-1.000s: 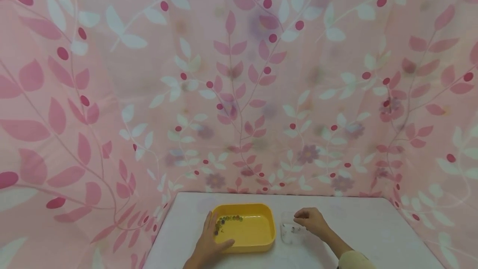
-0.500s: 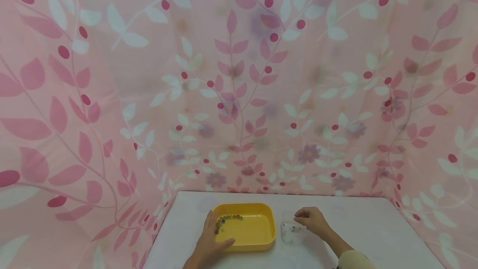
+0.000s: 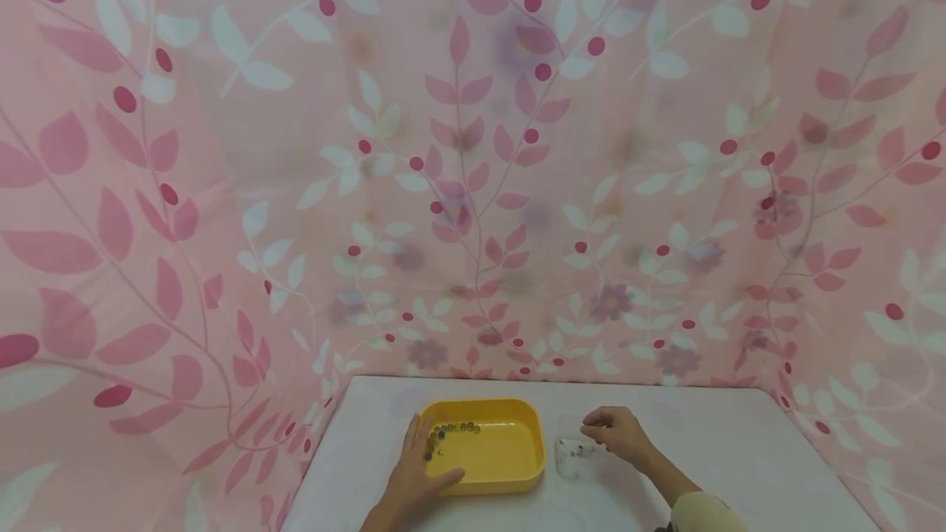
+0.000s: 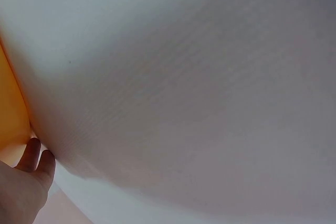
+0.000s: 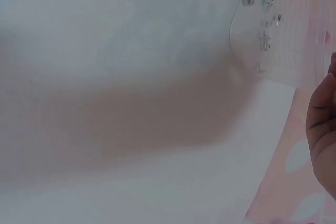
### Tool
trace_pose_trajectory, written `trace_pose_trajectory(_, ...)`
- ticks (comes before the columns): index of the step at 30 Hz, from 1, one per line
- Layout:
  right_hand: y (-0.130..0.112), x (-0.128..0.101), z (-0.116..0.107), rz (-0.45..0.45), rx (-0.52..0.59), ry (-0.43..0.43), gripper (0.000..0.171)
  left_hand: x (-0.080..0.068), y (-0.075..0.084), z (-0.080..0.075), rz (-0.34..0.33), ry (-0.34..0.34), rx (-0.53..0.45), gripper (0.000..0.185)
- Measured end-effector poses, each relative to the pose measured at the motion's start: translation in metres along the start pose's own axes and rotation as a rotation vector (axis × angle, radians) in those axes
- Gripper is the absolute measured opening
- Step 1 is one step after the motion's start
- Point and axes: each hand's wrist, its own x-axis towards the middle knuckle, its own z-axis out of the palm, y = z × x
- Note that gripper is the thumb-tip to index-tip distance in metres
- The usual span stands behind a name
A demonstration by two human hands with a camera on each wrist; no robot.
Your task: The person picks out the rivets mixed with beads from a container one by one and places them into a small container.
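Observation:
My left hand [image 3: 415, 474] lies along the left side of a yellow tray [image 3: 491, 466], fingers straight against its outer wall, thumb over the front rim. In the left wrist view, two fingertips [image 4: 32, 153] meet the wall of the tray [image 4: 11, 103]. Small round marble-like pieces [image 3: 456, 427] line the tray's back left corner inside. To the right, my right hand [image 3: 619, 435] pinches thumb and fingers together at the rim of a clear plastic box [image 3: 565, 470]. Several small shiny pieces [image 5: 265, 40] show in that box in the right wrist view; the fingertips are partly cut off there.
Both containers stand on a white-covered table [image 3: 709, 450], the box just right of the tray. Behind and at both sides hangs a pink leaf-patterned cloth [image 3: 480, 187], meeting the table's back edge.

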Motion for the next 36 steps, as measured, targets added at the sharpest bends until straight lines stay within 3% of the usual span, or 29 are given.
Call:
trace_pose_trajectory(4,-0.004,0.001,-0.002,0.005,-0.004,0.025,0.027,0.001,0.0,0.0,-0.015,-0.003,0.002,0.116)
trace_pose_trajectory(10,-0.022,0.004,0.006,-0.061,-0.043,0.151,0.044,0.001,0.0,-0.004,0.009,0.009,0.005,0.115)
trace_pose_trajectory(15,-0.028,0.006,0.022,-0.2,-0.197,0.228,0.07,0.003,-0.002,-0.003,0.029,0.019,0.011,0.115)
trace_pose_trajectory(20,-0.028,0.002,0.036,-0.392,-0.397,0.319,0.082,0.003,-0.005,0.001,0.001,-0.01,-0.011,0.115)
trace_pose_trajectory(23,-0.031,-0.001,0.042,-0.453,-0.506,0.348,0.086,0.002,-0.006,0.002,-0.018,-0.031,-0.01,0.115)
trace_pose_trajectory(28,-0.039,-0.001,0.046,-0.469,-0.608,0.358,0.089,0.001,-0.004,0.0,-0.021,-0.03,-0.003,0.115)
trace_pose_trajectory(36,-0.045,0.001,0.052,-0.444,-0.618,0.384,0.095,0.002,-0.004,0.001,-0.016,-0.031,-0.004,0.116)
